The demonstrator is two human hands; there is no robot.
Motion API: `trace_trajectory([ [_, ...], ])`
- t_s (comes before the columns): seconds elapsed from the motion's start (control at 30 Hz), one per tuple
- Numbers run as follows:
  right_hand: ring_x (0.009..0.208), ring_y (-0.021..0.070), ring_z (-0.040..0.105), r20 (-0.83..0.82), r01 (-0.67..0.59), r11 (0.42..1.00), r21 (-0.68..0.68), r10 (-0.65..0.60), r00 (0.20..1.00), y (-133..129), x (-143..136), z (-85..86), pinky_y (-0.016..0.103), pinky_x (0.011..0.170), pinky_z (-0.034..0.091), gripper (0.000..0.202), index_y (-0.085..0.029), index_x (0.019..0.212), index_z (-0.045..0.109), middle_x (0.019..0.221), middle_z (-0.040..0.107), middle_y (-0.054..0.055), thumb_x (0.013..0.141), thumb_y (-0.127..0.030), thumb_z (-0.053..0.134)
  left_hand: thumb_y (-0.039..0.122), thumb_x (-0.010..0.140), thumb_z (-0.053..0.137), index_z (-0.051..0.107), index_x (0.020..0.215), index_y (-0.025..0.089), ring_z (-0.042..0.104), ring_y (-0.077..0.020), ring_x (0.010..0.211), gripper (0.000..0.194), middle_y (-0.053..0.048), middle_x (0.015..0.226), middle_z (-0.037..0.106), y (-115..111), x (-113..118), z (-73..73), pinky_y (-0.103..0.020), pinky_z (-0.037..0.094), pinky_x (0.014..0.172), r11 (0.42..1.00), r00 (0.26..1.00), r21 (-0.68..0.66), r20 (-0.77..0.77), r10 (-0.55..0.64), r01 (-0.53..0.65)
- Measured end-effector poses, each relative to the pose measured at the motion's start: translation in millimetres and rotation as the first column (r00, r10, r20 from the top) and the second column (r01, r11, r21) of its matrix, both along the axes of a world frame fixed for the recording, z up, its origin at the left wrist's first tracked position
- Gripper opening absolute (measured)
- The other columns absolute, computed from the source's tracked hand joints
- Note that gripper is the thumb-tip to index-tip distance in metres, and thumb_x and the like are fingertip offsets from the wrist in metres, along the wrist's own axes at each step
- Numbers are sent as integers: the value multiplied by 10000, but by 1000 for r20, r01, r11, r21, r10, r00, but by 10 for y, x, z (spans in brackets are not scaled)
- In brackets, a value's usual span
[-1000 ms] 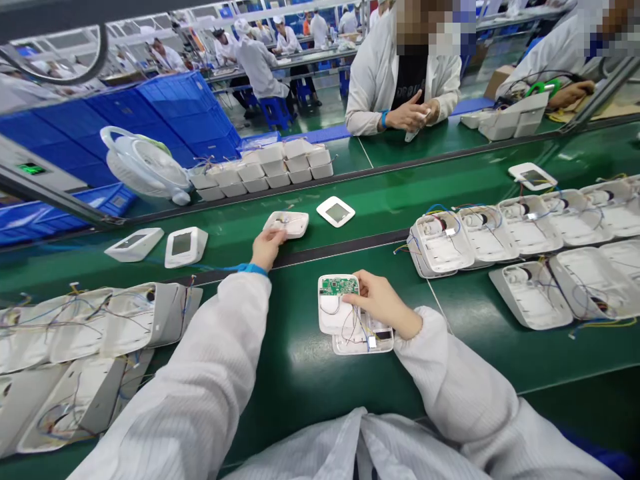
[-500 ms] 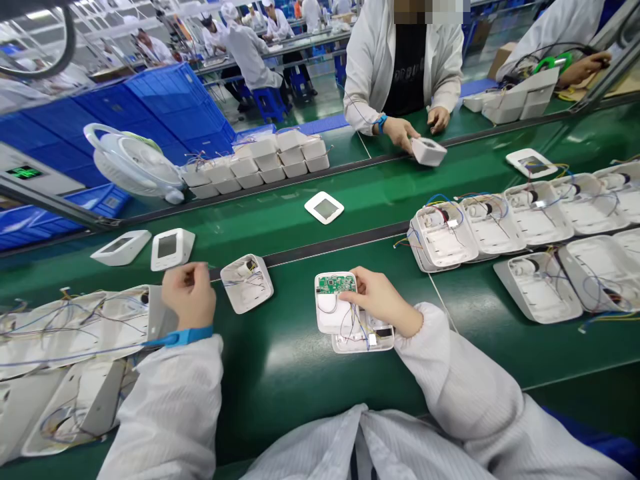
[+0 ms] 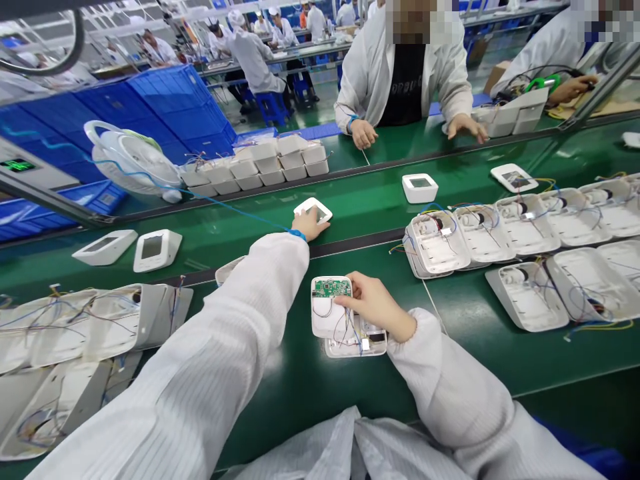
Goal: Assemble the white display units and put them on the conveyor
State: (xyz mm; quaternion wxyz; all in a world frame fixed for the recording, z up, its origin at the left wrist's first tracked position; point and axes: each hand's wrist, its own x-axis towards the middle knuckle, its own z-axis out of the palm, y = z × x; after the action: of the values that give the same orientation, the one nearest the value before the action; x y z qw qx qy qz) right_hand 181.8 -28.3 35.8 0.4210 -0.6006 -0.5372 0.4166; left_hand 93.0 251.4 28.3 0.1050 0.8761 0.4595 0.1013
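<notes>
I'm reaching the left hand [image 3: 310,225] forward over the green conveyor belt [image 3: 240,223], and the white display unit [image 3: 321,212] is lying directly under its fingers, poking out beyond them at the far edge. The fingers are spreading over its face; from this angle I honestly can't tell whether they are gripping it or only touching. Nearer to me, over the green workbench [image 3: 450,363], I'm clamping the right hand [image 3: 377,305] on the right edge of a white front panel [image 3: 330,319], the thumb lying across its upturned inner side. That panel is overlapping a white open housing [image 3: 343,348], which is showing from beneath it, below and to the right.

As for looks, the display unit is showing a rounded white frame around a grey screen, partly covered by the hand. The front panel is bearing a green circuit board [image 3: 333,288] along its top, with smooth white plastic below. Thin dark and blue wires [image 3: 354,328] are trailing from it toward the housing, where a small white connector [image 3: 365,344] is sitting near the lower edge.
</notes>
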Motion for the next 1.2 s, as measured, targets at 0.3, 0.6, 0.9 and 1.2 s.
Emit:
trace_trajectory([
  [0.3, 712, 162, 644, 29, 10, 1000, 6, -10, 1000, -17, -5, 32, 277, 641, 466, 281, -211, 990, 619, 806, 693, -10, 800, -386, 730, 138, 750, 592, 470, 1390, 109, 658, -397, 1043, 651, -212, 1073, 708, -213, -531, 226, -495, 484, 925, 994, 987, -20, -124, 103, -106],
  [0.6, 846, 177, 683, -31, -57, 993, 99, 61, 998, -60, -3, 117, 317, 793, 531, 292, -208, 1083, 630, 949, 727, 19, 795, -230, 674, 116, 733, 498, 542, 1363, 86, 360, -375, 1443, 632, -183, 1491, 479, -1687, -1532, 46, -531, 305, 1190, 1000, 1000, -3, 1, 12, -12],
  [0.9, 951, 170, 626, 503, -349, 679, 646, -34, 864, -290, -202, 335, 352, 831, 470, 252, -280, 1008, 708, 943, 715, 25, 940, -130, 516, 580, 878, 531, 609, 1328, 236, 615, -362, 1192, 571, -107, 1303, 657, -2186, -1455, 536, -510, 460, 1050, 869, 849, -412, 528, -20, 276],
  [1.2, 1232, 253, 531, 732, -504, 696, 511, -45, 680, -307, -174, 358, 515, 1092, 324, 262, -289, 1135, 670, 1127, 710, 34, 924, -165, 575, 455, 647, 837, 87, 1575, 258, 389, -369, 1374, 1209, -187, 1483, 373, -2257, -1089, 206, -539, 386, 1121, 820, 738, -179, 568, -365, 544],
])
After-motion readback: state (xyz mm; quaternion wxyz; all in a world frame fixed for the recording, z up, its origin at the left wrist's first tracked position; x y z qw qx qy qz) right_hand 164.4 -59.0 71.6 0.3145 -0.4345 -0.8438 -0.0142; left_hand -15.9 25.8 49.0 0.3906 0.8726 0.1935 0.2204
